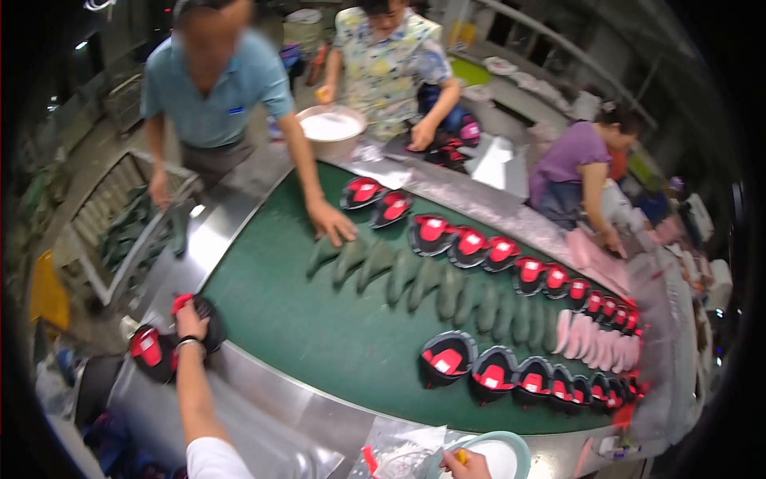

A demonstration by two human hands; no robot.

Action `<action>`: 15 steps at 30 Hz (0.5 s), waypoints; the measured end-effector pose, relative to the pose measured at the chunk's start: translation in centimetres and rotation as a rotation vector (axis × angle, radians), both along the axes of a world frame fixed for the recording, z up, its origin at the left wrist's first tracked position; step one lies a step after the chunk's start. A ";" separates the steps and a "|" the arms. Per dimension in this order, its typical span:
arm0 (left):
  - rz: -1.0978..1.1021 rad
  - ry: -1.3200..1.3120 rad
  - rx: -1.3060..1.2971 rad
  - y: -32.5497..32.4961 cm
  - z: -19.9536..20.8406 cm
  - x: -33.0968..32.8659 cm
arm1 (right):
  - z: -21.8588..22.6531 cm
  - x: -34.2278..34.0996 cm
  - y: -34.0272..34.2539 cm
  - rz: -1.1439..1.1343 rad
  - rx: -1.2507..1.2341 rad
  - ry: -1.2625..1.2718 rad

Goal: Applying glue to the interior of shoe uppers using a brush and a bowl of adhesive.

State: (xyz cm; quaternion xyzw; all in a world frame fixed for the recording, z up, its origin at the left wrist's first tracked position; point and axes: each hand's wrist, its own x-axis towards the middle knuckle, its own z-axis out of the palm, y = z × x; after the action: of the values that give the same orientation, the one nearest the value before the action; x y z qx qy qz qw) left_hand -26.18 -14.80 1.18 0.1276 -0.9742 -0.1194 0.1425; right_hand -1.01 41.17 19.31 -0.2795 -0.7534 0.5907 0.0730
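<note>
Green work table [263, 279] lined with black-and-red shoe uppers [493, 378]

Much of the room is taken up by the table, whose top is bordered by a metal edge [295, 391]. Three co-workers are seen beyond it: one in a blue shirt [211, 104], one in a flowered shirt [383, 80] and, farther right, one in a purple top [562, 172]. At the left, grey-green pieces are piled in a crate [84, 267]. Near the far edge, something white is held in a bucket [339, 148].

Across the green top, two rows of uppers are laid out, with curved grey-green forms [449, 291] set between them and pink forms [586, 339] placed at the right end. The left end of the middle row is reached by the blue-shirted worker's hand [331, 222]; whether contact is made cannot be told.

At the near edge, white contents are held in a pale teal bowl [523, 451], beside which a clear plastic bag [403, 439] is laid. At the table's left corner, a single upper [214, 329] is gripped by the left hand [191, 321], its fingers closed on it; another is placed just beside. Over the bowl, a yellow handle [460, 456] is held in a narrow grip by the right hand [468, 465]; its far end cannot be made out.
</note>
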 end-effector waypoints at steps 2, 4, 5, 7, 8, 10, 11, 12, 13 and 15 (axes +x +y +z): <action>0.376 -0.138 0.136 3.0 0.5 -2.6 | 2.2 -1.1 -0.2 -0.006 0.118 -0.012; 0.313 -0.111 0.179 3.2 -0.9 -2.3 | 4.9 -1.9 -1.8 0.051 0.187 -0.035; 0.157 -0.233 0.283 4.5 -1.0 -1.9 | 6.2 -2.2 -2.9 0.082 0.213 -0.046; -0.154 -0.209 0.438 8.7 -0.3 1.0 | 7.8 -3.1 -5.3 0.157 0.248 -0.063; -0.276 -0.072 0.549 11.9 0.5 3.0 | 8.2 -3.6 -6.2 0.201 0.259 -0.069; -0.660 -0.058 0.680 19.7 6.2 7.0 | 10.4 -2.9 -7.7 0.265 0.292 -0.064; -0.841 0.053 0.543 22.2 9.2 10.0 | 10.8 -3.0 -8.4 0.244 0.260 0.017; -0.996 -0.034 0.502 24.4 10.2 12.3 | 10.4 -2.7 -8.3 0.267 0.250 0.035; -1.163 0.067 0.518 26.3 10.8 15.0 | 9.2 -1.8 -7.8 0.312 0.109 -0.016; -1.343 0.231 0.420 29.6 16.0 19.8 | 1.5 -0.1 -3.6 0.529 -0.148 -0.031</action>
State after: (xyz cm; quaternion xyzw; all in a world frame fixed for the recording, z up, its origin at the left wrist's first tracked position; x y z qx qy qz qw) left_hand -6.40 14.78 17.15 -0.4887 -0.7774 -0.3795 0.1129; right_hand -1.09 37.57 20.79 -0.0867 -0.7560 0.6383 -0.1159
